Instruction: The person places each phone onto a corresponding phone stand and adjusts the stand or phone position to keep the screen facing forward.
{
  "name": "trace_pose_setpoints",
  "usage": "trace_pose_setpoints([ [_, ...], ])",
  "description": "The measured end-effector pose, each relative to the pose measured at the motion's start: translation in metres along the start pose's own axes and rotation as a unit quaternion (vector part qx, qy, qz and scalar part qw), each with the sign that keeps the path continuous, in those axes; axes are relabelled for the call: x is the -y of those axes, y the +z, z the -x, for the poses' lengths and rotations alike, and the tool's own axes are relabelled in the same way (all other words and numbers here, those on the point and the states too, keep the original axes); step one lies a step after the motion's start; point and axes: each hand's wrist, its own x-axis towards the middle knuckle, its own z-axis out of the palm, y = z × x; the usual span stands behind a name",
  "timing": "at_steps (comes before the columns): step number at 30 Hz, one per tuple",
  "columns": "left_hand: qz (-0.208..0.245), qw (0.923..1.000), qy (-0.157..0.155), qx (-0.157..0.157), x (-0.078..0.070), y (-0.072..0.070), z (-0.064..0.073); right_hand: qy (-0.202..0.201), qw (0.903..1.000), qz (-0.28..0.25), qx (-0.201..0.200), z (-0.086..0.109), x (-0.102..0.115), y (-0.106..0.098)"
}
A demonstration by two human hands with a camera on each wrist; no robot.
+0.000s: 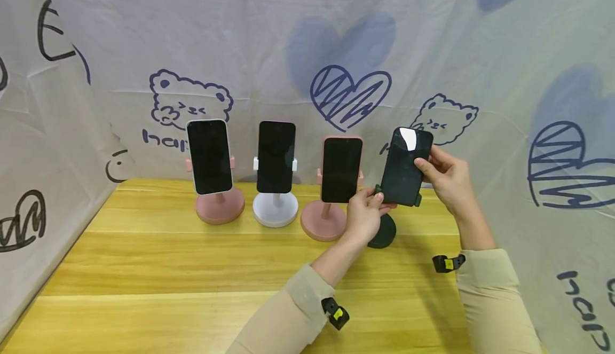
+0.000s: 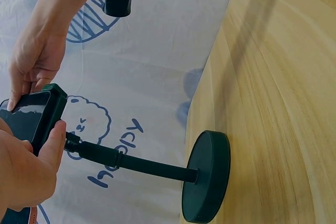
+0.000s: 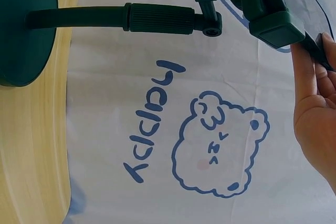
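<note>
A dark smartphone (image 1: 408,167) leans at the far right, its lower part between the clamp arms of a dark green phone stand (image 1: 383,232). My right hand (image 1: 449,178) pinches the phone by its right edge, thumb on the screen and fingers behind. My left hand (image 1: 363,215) grips the stand's clamp at the phone's lower left corner. In the left wrist view the left thumb lies along the green clamp (image 2: 54,98). The right wrist view shows the stand's jointed neck (image 3: 160,18) and my right fingers (image 3: 304,72) behind the phone.
To the left stand three more phones on stands: a white-edged phone (image 1: 210,156) on a pink stand (image 1: 220,207), a phone (image 1: 276,156) on a white stand (image 1: 275,210), and a phone (image 1: 341,170) on another pink stand (image 1: 323,221). A printed cloth (image 1: 269,39) hangs behind the wooden table (image 1: 192,274).
</note>
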Motion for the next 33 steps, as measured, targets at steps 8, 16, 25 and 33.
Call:
trace_pose_setpoints([
  [8,0.001,1.0000,-0.001,-0.007,-0.0006,0.0004,0.0003,-0.003,1.0000,0.005,0.003,0.0010,-0.0006,-0.0002],
  [16,0.001,1.0000,-0.005,-0.008,-0.0012,0.0002,0.0005,-0.011,0.9997,0.022,0.007,0.0022,-0.0018,-0.0001],
  [25,-0.005,0.9999,-0.011,-0.011,-0.0013,0.0003,0.0005,-0.012,0.9994,-0.033,0.008,0.0042,-0.0009,0.0002],
  [33,-0.008,0.9999,-0.007,-0.012,-0.0009,0.0005,0.0009,-0.013,0.9983,-0.056,0.009,0.0056,-0.0015,0.0004],
])
